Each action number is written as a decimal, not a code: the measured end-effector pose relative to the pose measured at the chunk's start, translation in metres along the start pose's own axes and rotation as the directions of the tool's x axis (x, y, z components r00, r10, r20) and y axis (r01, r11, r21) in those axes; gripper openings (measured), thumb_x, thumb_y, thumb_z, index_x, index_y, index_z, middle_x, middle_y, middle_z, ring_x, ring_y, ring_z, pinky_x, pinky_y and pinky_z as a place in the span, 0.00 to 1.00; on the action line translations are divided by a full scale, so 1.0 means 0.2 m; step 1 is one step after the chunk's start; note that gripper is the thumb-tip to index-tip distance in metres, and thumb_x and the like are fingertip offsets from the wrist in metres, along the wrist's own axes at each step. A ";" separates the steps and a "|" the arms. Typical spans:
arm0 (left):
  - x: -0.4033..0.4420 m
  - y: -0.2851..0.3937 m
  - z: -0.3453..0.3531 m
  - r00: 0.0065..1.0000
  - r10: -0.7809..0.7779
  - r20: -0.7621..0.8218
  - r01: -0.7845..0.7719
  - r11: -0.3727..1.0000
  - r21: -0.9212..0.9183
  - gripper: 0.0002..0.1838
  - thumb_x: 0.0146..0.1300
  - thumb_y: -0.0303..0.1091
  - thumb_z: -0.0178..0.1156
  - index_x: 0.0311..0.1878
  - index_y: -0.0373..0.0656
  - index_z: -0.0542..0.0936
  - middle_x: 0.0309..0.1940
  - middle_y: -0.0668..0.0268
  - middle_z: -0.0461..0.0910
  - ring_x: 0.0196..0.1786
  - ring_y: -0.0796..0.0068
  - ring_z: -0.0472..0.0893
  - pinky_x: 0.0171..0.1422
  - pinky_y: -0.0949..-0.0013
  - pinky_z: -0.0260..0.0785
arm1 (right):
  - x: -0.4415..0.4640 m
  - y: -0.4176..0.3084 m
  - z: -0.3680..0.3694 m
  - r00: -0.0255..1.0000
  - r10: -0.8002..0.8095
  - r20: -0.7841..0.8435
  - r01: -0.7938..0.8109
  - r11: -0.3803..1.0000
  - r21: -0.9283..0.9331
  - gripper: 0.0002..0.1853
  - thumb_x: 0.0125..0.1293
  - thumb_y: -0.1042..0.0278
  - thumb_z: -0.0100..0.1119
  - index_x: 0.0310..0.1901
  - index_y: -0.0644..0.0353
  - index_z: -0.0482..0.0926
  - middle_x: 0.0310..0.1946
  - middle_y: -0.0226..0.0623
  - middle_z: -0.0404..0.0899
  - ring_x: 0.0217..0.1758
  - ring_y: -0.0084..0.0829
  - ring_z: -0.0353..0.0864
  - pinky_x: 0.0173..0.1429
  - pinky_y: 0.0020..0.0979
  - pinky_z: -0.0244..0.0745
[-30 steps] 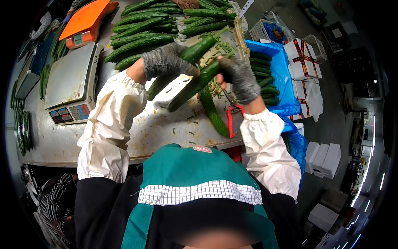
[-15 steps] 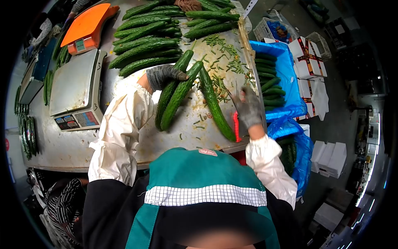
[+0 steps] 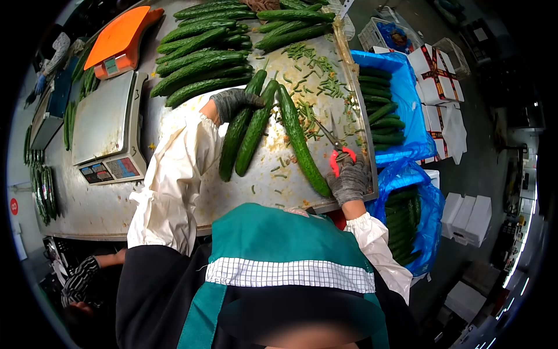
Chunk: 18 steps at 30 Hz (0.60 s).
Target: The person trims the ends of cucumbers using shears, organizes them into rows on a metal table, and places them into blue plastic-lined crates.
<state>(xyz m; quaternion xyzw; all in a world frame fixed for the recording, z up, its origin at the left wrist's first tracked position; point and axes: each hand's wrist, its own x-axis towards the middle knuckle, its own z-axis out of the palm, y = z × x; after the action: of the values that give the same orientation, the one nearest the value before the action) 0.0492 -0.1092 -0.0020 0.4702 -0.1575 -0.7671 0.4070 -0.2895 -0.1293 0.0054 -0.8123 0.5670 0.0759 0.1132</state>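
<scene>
My left hand [image 3: 233, 104], in a dark grey glove, is closed around the upper part of a long cucumber [image 3: 238, 131]. Its thumb reaches to a second cucumber [image 3: 254, 135] lying alongside, with a narrow gap between the two. A third cucumber [image 3: 299, 142] slants across the metal table to their right. My right hand [image 3: 350, 179], gloved too, is closed at the red handles of a pair of scissors [image 3: 342, 157]. The scissor blades point away from me, toward cut stem bits [image 3: 308, 113]. Glove and handles partly hide the right fingers.
Cucumbers [image 3: 200, 64] lie in rows at the back of the table. A scale [image 3: 104, 122] and an orange scale [image 3: 119, 38] stand left. Right of the table edge are blue-lined crates [image 3: 410, 136] of cucumbers and white boxes [image 3: 436, 75]. Another person's striped sleeve [image 3: 81, 282] shows lower left.
My right hand has drawn back toward me, and the scissors' red handles now sit at its fingers, farther from the table's front edge. The two cucumbers at my left hand have spread slightly apart.
</scene>
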 end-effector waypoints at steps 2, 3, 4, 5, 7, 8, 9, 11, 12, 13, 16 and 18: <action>-0.05 0.02 0.06 0.998 0.041 -0.048 -0.038 0.997 0.063 0.19 0.42 0.35 0.67 0.39 0.37 0.78 0.31 0.60 0.79 0.30 0.68 0.79 0.38 0.66 0.74 | 0.02 -0.02 -0.02 1.000 0.010 -0.002 -0.010 1.000 -0.009 0.32 0.43 0.53 0.62 0.52 0.54 0.69 0.59 0.53 0.57 0.64 0.52 0.53 0.63 0.52 0.50; -0.06 0.03 0.08 0.992 0.082 -0.097 -0.071 0.990 0.119 0.19 0.42 0.34 0.67 0.38 0.37 0.78 0.30 0.60 0.79 0.29 0.68 0.79 0.38 0.67 0.74 | 0.03 -0.02 -0.02 1.000 0.022 0.005 -0.022 0.999 -0.032 0.32 0.43 0.53 0.62 0.52 0.54 0.69 0.59 0.53 0.58 0.63 0.52 0.54 0.63 0.52 0.50; -0.06 0.02 0.08 0.988 0.095 -0.121 -0.075 0.984 0.160 0.19 0.41 0.34 0.67 0.37 0.37 0.78 0.28 0.61 0.79 0.28 0.68 0.78 0.36 0.68 0.73 | 0.03 -0.02 -0.02 0.999 0.036 0.014 -0.035 0.998 -0.055 0.32 0.43 0.53 0.62 0.53 0.54 0.69 0.58 0.52 0.58 0.63 0.51 0.54 0.63 0.51 0.50; -0.09 0.03 0.12 0.982 0.107 -0.155 -0.074 0.976 0.203 0.19 0.40 0.35 0.67 0.36 0.37 0.78 0.27 0.62 0.78 0.27 0.69 0.77 0.34 0.68 0.72 | 0.04 -0.01 0.00 0.999 0.042 0.009 -0.041 0.998 -0.052 0.32 0.43 0.53 0.62 0.53 0.54 0.69 0.58 0.52 0.58 0.63 0.51 0.54 0.63 0.51 0.50; -0.16 0.06 0.19 0.981 0.137 -0.136 -0.093 0.953 0.289 0.19 0.39 0.35 0.68 0.35 0.37 0.78 0.27 0.63 0.78 0.26 0.71 0.76 0.33 0.70 0.71 | 0.05 0.04 0.04 0.995 -0.024 -0.097 0.021 0.999 -0.034 0.30 0.42 0.55 0.63 0.50 0.57 0.70 0.54 0.52 0.62 0.58 0.51 0.61 0.60 0.48 0.57; -0.15 0.04 0.18 0.976 0.167 -0.142 -0.115 0.942 0.315 0.17 0.38 0.33 0.69 0.34 0.37 0.78 0.26 0.62 0.77 0.26 0.71 0.76 0.34 0.70 0.70 | 0.06 0.07 0.04 0.995 -0.014 -0.102 0.011 0.999 -0.033 0.30 0.42 0.55 0.63 0.50 0.57 0.70 0.54 0.52 0.62 0.58 0.51 0.61 0.60 0.48 0.57; -0.15 0.03 0.19 0.977 0.165 -0.132 -0.116 0.941 0.319 0.17 0.38 0.33 0.69 0.34 0.37 0.78 0.26 0.62 0.77 0.26 0.71 0.76 0.34 0.70 0.70 | 0.07 0.09 0.03 0.991 -0.060 -0.123 0.068 0.996 0.063 0.29 0.42 0.59 0.63 0.48 0.58 0.69 0.52 0.52 0.64 0.55 0.51 0.64 0.57 0.46 0.61; -0.17 0.03 0.24 0.962 0.214 -0.168 -0.132 0.907 0.399 0.17 0.39 0.33 0.68 0.33 0.38 0.78 0.25 0.63 0.77 0.26 0.72 0.75 0.34 0.70 0.70 | 0.08 0.17 0.04 0.984 -0.095 -0.151 0.118 0.981 0.153 0.27 0.43 0.62 0.63 0.47 0.59 0.69 0.49 0.51 0.67 0.51 0.51 0.67 0.54 0.43 0.65; -0.18 0.03 0.27 0.957 0.213 -0.195 -0.102 0.882 0.460 0.17 0.39 0.33 0.68 0.33 0.37 0.78 0.25 0.63 0.78 0.26 0.73 0.75 0.34 0.71 0.69 | 0.07 0.19 0.03 0.959 -0.147 -0.241 0.216 0.931 0.293 0.25 0.43 0.65 0.63 0.46 0.60 0.68 0.46 0.51 0.68 0.48 0.50 0.69 0.51 0.42 0.67; -0.18 0.02 0.29 0.959 0.212 -0.186 -0.106 0.881 0.461 0.17 0.39 0.33 0.68 0.33 0.37 0.78 0.25 0.63 0.78 0.26 0.73 0.75 0.34 0.71 0.69 | 0.06 0.21 0.02 0.923 -0.183 -0.338 0.321 0.852 0.414 0.24 0.43 0.69 0.62 0.45 0.61 0.68 0.43 0.51 0.69 0.45 0.50 0.71 0.49 0.40 0.68; -0.19 -0.01 0.37 0.956 0.229 -0.183 -0.108 0.856 0.506 0.17 0.39 0.34 0.68 0.34 0.37 0.78 0.25 0.65 0.78 0.26 0.75 0.75 0.34 0.72 0.69 | -0.01 0.25 -0.02 0.977 -0.122 -0.173 0.211 0.485 0.849 0.21 0.50 0.74 0.57 0.48 0.61 0.65 0.39 0.44 0.72 0.36 0.36 0.75 0.40 0.32 0.71; -0.19 -0.02 0.41 0.958 0.216 -0.190 -0.079 0.833 0.547 0.18 0.40 0.34 0.69 0.35 0.37 0.78 0.25 0.65 0.78 0.27 0.75 0.75 0.35 0.72 0.69 | -0.08 0.24 -0.11 0.964 -0.260 0.062 -0.060 0.012 0.998 0.21 0.55 0.74 0.55 0.51 0.61 0.63 0.40 0.38 0.72 0.30 0.23 0.75 0.32 0.23 0.71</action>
<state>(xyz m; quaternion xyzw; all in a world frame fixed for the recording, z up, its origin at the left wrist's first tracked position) -0.0141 -0.0885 0.0608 0.6416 -0.3494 -0.5953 0.3345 -0.3402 -0.1363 0.0266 -0.5228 0.3806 -0.2581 0.7177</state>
